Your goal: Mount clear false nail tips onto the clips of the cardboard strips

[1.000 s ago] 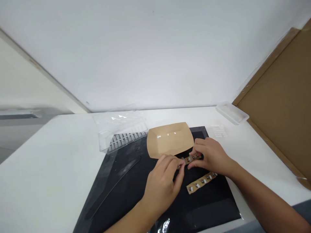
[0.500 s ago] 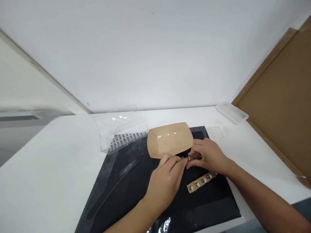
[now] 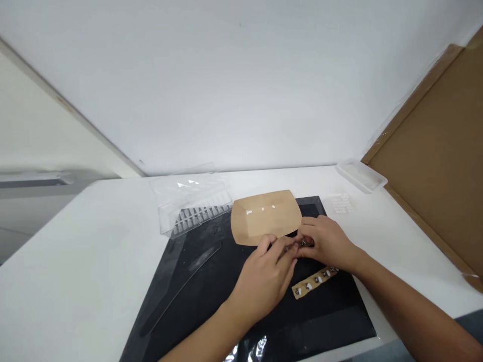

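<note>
Brown, narrow and mostly covered by the hands, a studded strip (image 3: pixel 304 242) sits above the right half of a black mat (image 3: pixel 204 306), just on the near side of a tan card tray (image 3: pixel 260 231). Fingers of the right hand (image 3: pixel 327 238) pinch its right part, bent close together, with shiny metal pieces showing between them. Those of the left hand (image 3: pixel 264 281) are narrow too, closed on the strip's left end and meeting the right fingertips; whether a smaller piece is caught there I cannot tell.

Near the right hand, toward the near side, a second strip (image 3: pixel 314 283) lies flat and slanting on the mat, carrying a row of metal pieces and white bits. White flecks show in the tray. Farther left, a clear plastic case (image 3: pixel 166 213) overlaps the mat's far left corner, with rows of pale, tapered pieces (image 3: pixel 196 216) in it. A long dark tool (image 3: pixel 181 289) lies aslant on the mat's left side. At the far right of the white desk (image 3: pixel 75 276) stands a translucent box (image 3: pixel 362 176), beside a cardboard panel (image 3: pixel 433 161).
</note>
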`<state>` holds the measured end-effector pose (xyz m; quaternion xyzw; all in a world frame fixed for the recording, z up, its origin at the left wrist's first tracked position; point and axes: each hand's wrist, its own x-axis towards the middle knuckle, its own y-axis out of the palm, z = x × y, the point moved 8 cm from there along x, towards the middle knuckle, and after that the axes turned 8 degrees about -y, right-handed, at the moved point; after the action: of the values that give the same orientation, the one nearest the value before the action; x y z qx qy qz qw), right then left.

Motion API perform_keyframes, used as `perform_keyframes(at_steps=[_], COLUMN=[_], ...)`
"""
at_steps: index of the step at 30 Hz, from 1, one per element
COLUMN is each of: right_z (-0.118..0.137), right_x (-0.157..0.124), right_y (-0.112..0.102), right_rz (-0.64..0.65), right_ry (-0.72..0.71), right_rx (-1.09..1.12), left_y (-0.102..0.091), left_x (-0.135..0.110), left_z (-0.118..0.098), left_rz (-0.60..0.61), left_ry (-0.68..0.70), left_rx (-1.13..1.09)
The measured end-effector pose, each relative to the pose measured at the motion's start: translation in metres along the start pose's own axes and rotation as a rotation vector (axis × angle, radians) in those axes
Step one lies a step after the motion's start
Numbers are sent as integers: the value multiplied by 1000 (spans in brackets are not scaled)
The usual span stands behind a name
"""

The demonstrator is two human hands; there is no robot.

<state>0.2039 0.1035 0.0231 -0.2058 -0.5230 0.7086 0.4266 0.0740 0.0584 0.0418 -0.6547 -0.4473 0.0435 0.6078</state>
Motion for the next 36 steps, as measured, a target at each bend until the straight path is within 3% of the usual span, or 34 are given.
perform_keyframes(at_steps=[8, 24, 31, 36], right_z=[2, 23, 20, 8], right_x=[1, -3, -3, -6], right_y=[1, 0, -6, -24], right_rz=[2, -7, -1, -87], right_ry=[-28, -173, -203, -196], right_rx=[-20, -287, -223, -159], left_y=[11, 4, 1, 2], left_x=[1, 3, -3, -6], left_z=[-3, -3, 10, 16], left_rz=[69, -52, -78, -70], left_ry=[20, 52, -65, -115], left_rx=[60, 9, -13, -36])
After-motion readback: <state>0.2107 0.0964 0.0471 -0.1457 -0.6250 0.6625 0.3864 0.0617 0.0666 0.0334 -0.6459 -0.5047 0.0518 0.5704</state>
